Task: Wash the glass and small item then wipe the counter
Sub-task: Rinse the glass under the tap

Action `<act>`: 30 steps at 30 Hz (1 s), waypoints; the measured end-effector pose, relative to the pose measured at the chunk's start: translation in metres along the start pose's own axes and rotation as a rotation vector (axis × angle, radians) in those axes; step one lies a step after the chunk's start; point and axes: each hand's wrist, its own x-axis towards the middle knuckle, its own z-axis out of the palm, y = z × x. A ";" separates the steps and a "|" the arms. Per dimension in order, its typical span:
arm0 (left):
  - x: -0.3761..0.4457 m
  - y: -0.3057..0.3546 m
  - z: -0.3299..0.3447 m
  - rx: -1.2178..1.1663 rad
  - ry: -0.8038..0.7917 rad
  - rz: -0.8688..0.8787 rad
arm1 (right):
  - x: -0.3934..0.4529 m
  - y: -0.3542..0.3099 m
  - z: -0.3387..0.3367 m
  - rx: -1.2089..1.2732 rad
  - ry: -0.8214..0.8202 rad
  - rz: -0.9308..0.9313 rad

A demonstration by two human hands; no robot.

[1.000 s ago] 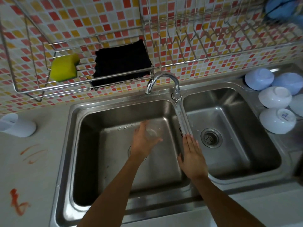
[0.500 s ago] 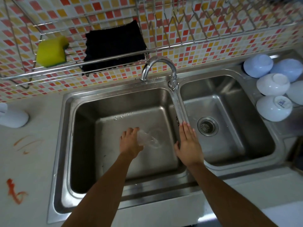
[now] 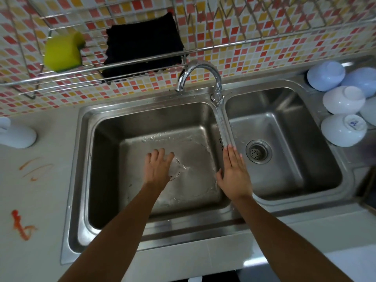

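Observation:
Down in the left basin of the steel double sink, my left hand grips a clear glass lying tilted near the drain, its mouth pointing right. Most of the glass is hidden under my fingers. My right hand rests flat, fingers straight, on the divider between the two basins. On the wire rack above sit a yellow sponge and a black cloth. Orange-red smears stain the counter at the left.
A chrome tap arches over the sink's back rim. Several upturned white and pale-blue bowls crowd the right drainboard. A white object stands on the left counter. The right basin has a drain strainer.
My left hand has moved the glass left and down toward the basin floor, tipping it onto its side. My right hand has stayed on the divider. The camera has tilted slightly.

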 end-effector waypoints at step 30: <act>-0.040 0.003 0.002 0.002 0.055 0.080 | 0.000 0.002 0.003 -0.014 0.032 -0.032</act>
